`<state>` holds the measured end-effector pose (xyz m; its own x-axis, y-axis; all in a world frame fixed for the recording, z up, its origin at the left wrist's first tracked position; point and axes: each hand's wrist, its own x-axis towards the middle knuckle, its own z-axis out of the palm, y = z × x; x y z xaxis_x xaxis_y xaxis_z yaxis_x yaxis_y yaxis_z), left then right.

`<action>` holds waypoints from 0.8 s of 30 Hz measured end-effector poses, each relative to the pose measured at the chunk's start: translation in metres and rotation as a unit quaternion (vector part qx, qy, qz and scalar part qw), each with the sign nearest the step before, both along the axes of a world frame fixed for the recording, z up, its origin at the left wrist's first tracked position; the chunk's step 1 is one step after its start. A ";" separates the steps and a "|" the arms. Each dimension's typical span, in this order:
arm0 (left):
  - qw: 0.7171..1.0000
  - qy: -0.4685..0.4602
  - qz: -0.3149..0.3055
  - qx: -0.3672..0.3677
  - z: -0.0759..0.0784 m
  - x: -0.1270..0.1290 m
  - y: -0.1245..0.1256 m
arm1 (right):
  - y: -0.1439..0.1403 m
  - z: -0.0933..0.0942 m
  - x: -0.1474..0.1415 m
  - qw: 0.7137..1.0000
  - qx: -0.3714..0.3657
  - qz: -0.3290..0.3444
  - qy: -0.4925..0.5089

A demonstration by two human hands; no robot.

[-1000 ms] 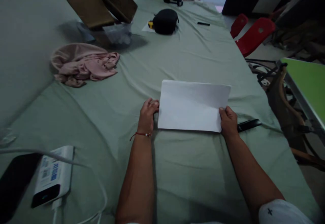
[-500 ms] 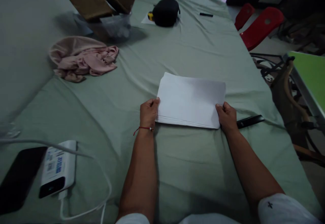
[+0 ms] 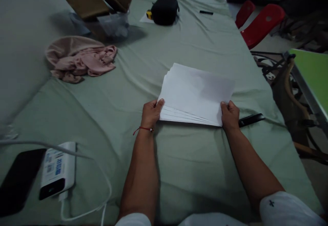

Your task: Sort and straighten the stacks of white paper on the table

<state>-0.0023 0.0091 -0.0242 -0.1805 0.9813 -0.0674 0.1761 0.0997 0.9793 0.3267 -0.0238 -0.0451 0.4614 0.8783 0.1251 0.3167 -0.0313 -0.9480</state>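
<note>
White sheets (image 3: 193, 91), near edges fanned; green cloth (image 3: 189, 164) spreads around.

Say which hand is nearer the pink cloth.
Left. The left hand, gripping the paper sheets, is right of the pink cloth and nearer the camera; the right hand, at the sheets' opposite edge, is farther right.

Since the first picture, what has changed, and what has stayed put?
The left hand's thumb now overlaps the paper stack. Upper sheets have slid forward, away from the person, fanning out at the left. The right hand still grips; the pink cloth hasn't moved.
</note>
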 end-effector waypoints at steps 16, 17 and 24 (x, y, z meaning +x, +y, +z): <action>0.998 -0.052 0.006 0.033 0.003 0.002 -0.001 | 0.003 0.002 -0.004 0.995 0.034 -0.017 0.094; 0.997 -0.068 -0.002 0.031 0.004 0.001 -0.001 | 0.003 0.002 -0.004 0.994 0.040 -0.021 0.101; 0.997 -0.066 -0.041 -0.003 0.005 0.000 -0.003 | 0.004 0.003 -0.005 0.988 0.058 -0.028 0.139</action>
<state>-0.0020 0.0064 -0.0193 -0.0889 0.9918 -0.0922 0.0525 0.0971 0.9939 0.3212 -0.0197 -0.0419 0.5402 0.8372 0.0854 0.0443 0.0731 -0.9963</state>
